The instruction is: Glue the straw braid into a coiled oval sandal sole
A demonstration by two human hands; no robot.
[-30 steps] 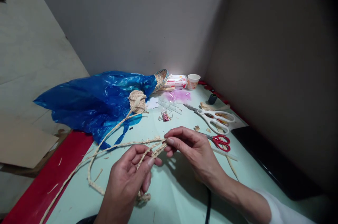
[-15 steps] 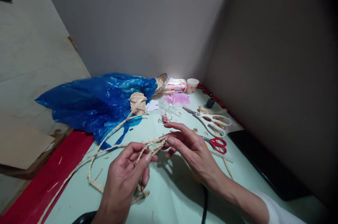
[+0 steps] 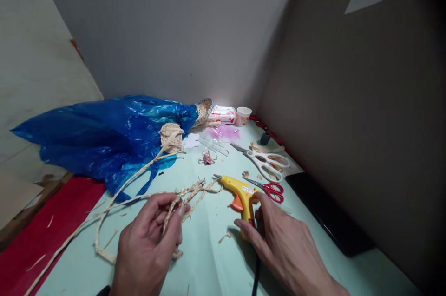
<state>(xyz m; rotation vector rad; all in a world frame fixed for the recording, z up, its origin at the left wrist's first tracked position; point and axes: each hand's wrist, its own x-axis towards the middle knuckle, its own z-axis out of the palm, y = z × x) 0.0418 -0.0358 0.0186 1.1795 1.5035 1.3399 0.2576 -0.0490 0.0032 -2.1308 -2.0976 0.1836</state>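
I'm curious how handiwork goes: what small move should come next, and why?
Perhaps the right hand should close on the handle of the yellow plastic glue gun: that hand sits loosely open there, while the left hand holds the beige braided cord.

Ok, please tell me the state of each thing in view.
Cord: braided, in left hand
Glue gun: right hand at handle, trigger untouched
White scissors: look shut
Red scissors: look shut
Ball: wound up
Cup: upright
Bag: crumpled
Spool: seems upright
Clip: too small to tell
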